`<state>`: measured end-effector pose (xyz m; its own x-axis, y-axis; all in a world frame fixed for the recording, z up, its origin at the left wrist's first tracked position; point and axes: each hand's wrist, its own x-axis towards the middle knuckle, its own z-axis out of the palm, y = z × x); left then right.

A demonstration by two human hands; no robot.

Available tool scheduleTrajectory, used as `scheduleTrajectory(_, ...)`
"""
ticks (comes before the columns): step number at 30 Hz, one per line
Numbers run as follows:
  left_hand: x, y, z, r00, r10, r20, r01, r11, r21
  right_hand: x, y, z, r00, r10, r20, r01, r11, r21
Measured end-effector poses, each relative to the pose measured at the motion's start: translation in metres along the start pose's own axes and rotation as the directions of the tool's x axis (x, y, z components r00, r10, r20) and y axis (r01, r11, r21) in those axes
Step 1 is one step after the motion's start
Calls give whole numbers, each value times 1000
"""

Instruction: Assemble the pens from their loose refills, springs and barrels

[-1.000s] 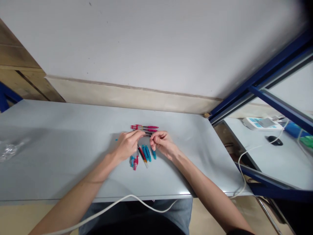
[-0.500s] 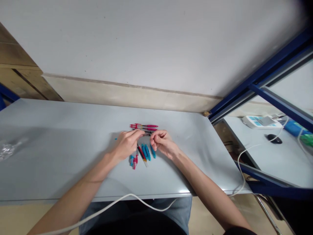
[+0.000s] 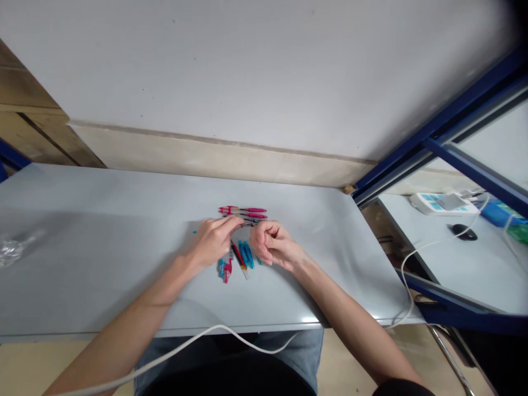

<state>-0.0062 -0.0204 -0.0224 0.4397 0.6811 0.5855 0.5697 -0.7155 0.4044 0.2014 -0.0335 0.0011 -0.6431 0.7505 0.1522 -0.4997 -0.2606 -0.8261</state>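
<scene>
On the grey table (image 3: pixel 103 258) lies a cluster of pen parts. Two pink pens (image 3: pixel 243 212) rest side by side at the far side of the cluster. Blue pen parts (image 3: pixel 246 255) and red and pink parts (image 3: pixel 227 269) lie nearer to me. My left hand (image 3: pixel 214 242) pinches a thin dark pen part by its fingertips, just below the pink pens. My right hand (image 3: pixel 272 243) is curled over the blue parts, thumb and fingers together; what it pinches is too small to make out.
A white cable (image 3: pixel 198 340) runs across the table's near edge. Crumpled clear plastic (image 3: pixel 10 250) lies at the far left. A blue metal frame (image 3: pixel 433 137) stands at the right, with a second table behind it bearing a white device (image 3: pixel 441 203) and a black mouse (image 3: pixel 464 232).
My right hand has shifted slightly left and down over the blue parts. My left hand has stayed almost in place.
</scene>
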Motion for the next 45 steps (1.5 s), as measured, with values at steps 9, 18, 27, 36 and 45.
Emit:
scheduleTrajectory(9,0,1,0,1000,-9,8,10,1000,-16,-2,-1,-1,998,55,27,-55,998,6)
scheduleTrajectory(18,1,3,-2,1000,-1,16,2,1000,-24,-3,-8,14,993,74,88,-83,991,107)
scheduleTrajectory(27,4,8,-5,999,-10,35,11,999,-52,-6,-4,14,988,115,106,-128,984,126)
scheduleTrajectory(36,4,9,-6,999,9,35,-8,999,-43,-7,-5,15,984,67,162,-96,979,182)
scheduleTrajectory(45,4,10,-6,999,-8,48,10,999,-48,-8,-6,14,975,66,210,-102,981,167)
